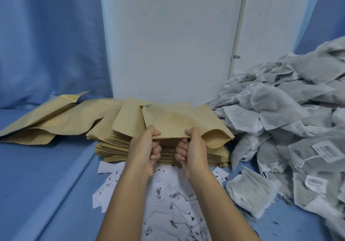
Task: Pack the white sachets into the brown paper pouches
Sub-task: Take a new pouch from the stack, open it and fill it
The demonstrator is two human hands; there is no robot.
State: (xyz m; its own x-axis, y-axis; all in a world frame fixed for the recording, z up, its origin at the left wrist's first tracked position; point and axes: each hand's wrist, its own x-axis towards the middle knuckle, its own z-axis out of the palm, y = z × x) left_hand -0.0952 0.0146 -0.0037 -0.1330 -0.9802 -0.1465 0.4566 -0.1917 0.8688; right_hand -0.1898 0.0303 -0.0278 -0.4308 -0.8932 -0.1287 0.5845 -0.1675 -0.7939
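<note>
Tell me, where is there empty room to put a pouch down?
The bare blue surface on the left, in front of the loose pouches and beside the paper slips. The middle holds the pouch stack; the sachet heap crowds the right.

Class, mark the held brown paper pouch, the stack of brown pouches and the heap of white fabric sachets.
Held brown paper pouch [177, 121]: head view, its flat front face.
Stack of brown pouches [112, 148]: head view, layered near edge.
Heap of white fabric sachets [280, 106]: head view, one upper sachet.
</note>
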